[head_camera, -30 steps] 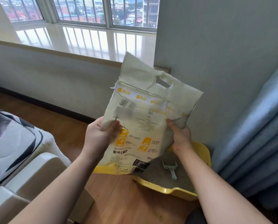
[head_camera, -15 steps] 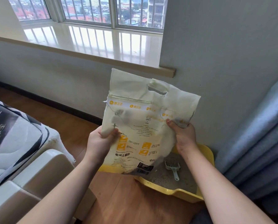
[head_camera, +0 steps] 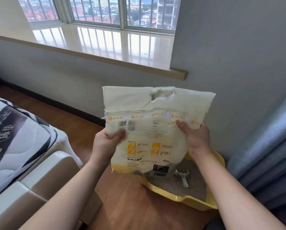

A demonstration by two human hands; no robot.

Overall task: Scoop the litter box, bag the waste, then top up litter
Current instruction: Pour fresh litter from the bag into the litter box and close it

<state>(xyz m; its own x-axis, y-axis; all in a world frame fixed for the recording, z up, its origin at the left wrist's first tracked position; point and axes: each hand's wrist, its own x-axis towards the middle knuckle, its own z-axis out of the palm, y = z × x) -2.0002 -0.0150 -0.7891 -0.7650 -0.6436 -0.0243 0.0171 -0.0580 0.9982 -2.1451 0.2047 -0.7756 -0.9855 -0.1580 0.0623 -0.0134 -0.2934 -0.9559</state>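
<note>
I hold the litter bag (head_camera: 149,135) upright in the air, above the near left part of the litter box (head_camera: 185,200). My left hand (head_camera: 105,145) grips the bag's left edge, thumb curled over its front. My right hand (head_camera: 196,138) pinches the right side just under the printed strip. The yellow box sits on the wooden floor (head_camera: 130,205) against the wall, beside the curtain (head_camera: 263,155). A pale scoop (head_camera: 183,175) lies on the grey litter inside.
</note>
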